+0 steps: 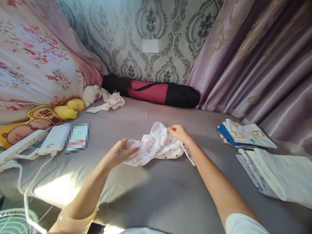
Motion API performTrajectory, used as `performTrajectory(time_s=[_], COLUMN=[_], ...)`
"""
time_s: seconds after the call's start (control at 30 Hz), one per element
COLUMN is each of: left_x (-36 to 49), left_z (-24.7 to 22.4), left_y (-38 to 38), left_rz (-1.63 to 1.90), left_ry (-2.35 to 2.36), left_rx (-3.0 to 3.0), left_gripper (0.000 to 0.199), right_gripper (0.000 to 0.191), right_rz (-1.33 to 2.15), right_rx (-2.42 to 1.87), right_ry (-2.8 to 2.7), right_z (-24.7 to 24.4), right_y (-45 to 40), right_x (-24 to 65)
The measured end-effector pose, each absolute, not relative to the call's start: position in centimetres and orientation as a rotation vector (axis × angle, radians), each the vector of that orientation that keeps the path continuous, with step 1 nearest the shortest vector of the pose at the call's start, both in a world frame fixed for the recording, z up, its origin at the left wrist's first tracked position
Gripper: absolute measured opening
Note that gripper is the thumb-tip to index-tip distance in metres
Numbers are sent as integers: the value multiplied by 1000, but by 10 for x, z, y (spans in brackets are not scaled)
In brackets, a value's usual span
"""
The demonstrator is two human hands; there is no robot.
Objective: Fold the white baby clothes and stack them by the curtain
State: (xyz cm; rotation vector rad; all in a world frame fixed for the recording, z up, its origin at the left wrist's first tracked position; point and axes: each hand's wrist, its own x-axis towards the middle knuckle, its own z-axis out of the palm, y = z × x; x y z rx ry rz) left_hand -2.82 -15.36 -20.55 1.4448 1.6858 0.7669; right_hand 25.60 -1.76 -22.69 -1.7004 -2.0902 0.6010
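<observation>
A small white baby garment with a scattered brown print and thin ties lies bunched on the grey bed sheet in front of me. My left hand grips its left end, thumb on top and the other fingers hidden beneath the cloth. At the upper right of the garment, my right hand pinches the fabric edge between thumb and fingers. One narrow printed strip hangs down to the right, partly behind my right wrist. Whether the cloth is a top or a one-piece I cannot tell.
Folded cloths and a white folded pile lie at the right. Another crumpled light garment is at the back left, near plush toys. Left are a power strip and a cabled white power bank. A black-and-red bag lies along the wall.
</observation>
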Motion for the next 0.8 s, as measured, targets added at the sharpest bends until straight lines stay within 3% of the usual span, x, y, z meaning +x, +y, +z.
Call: performTrajectory(time_s=[0.23, 0.37, 0.43, 0.53, 0.67, 0.8], left_x=[-7, -14, -21, -30, -33, -48], left_z=[-213, -211, -207, -189, -152, -139], left_y=[-172, -162, -149, -126, -111, -134], left_rz=[498, 526, 674, 1234, 1892, 1914], left_ry=[1406, 1490, 1573, 1636, 1501, 1537], left_rx=[1601, 1510, 1389, 1239, 1228, 1332], left_gripper=[20, 28, 30, 32, 37, 34], right_gripper=[28, 23, 25, 31, 29, 19], right_rz=[643, 865, 890, 743, 602, 589], right_rx=[-1798, -1676, -1592, -1231, -743, -864], right_ry=[-2204, -1937, -1603, -1220, -1219, -1637], right_z=[-238, -231, -216, -173, -113, -104], right_y=[-11, 1, 9, 13, -10, -55], right_x=[228, 245, 256, 270, 295, 337])
